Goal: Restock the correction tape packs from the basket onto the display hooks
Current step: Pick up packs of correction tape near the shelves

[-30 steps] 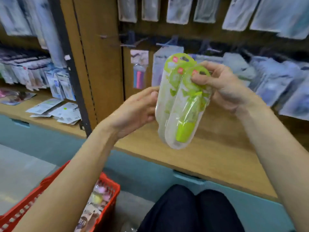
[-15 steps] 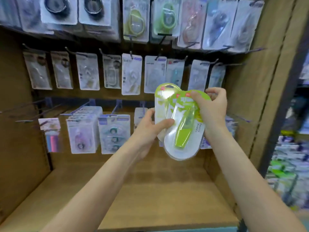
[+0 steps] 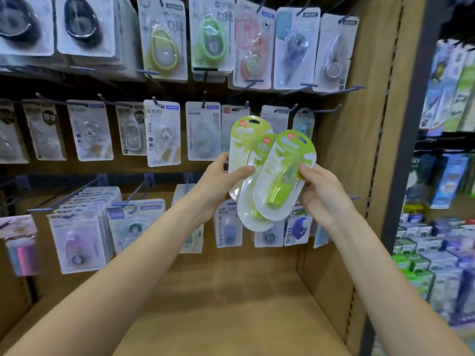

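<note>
I hold a fan of three green correction tape packs in front of the display. My left hand (image 3: 221,186) grips the rear packs (image 3: 244,147) with the thumb across their front. My right hand (image 3: 321,194) pinches the front pack (image 3: 285,176) at its right edge. Each pack is an oval blister with a green card top and a hang hole. An empty hook (image 3: 331,109) sticks out just right of the packs' tops, in the middle row. The basket is out of view.
Rows of carded correction tapes hang on hooks (image 3: 162,132) across the wooden back panel. A wooden shelf (image 3: 231,317) lies below my arms. A wooden side wall (image 3: 359,150) stands right, with more stocked shelves (image 3: 442,240) beyond it.
My view has swung from the basket and lower shelf up to the hook display. My right hand has slid from the packs' tops down to the front pack's side, and the packs have fanned apart.
</note>
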### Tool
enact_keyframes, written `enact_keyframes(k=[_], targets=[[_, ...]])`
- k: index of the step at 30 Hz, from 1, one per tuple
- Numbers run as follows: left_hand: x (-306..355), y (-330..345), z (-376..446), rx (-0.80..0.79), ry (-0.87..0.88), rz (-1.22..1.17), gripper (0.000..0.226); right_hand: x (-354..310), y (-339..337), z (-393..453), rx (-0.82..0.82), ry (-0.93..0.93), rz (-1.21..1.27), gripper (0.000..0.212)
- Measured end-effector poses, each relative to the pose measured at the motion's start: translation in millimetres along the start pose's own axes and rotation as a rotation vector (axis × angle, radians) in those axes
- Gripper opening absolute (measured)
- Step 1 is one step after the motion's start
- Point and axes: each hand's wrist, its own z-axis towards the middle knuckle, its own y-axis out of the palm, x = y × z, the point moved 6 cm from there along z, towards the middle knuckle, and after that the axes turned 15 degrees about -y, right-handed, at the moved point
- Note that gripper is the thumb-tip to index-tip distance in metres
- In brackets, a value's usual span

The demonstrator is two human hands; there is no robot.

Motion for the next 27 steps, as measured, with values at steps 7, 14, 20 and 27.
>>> enact_keyframes(k=[7, 14, 20, 27], targets=[[1.9, -6.0, 29.5, 0.197, 0.110, 0.110, 0.033, -51.9, -71.9, 56.1, 0.273, -0.239, -0.373, 0.033], [5.4, 3.9, 45.9, 0.145, 0.141, 0.133, 0.036, -74.1, -74.2, 106.5, 0.252, -0.431, -0.506, 0.041], [-5.9, 6.8, 60.0, 0.151, 0.053, 0.006, 0.038, -71.6, -79.4, 124.6, 0.275, -0.453, -0.573, 0.041], [-15.2, 11.9, 66.9, 0.122, 0.027, -0.006, 0.043, -65.8, -95.7, 123.3, 0.226, -0.393, -0.655, 0.030]])
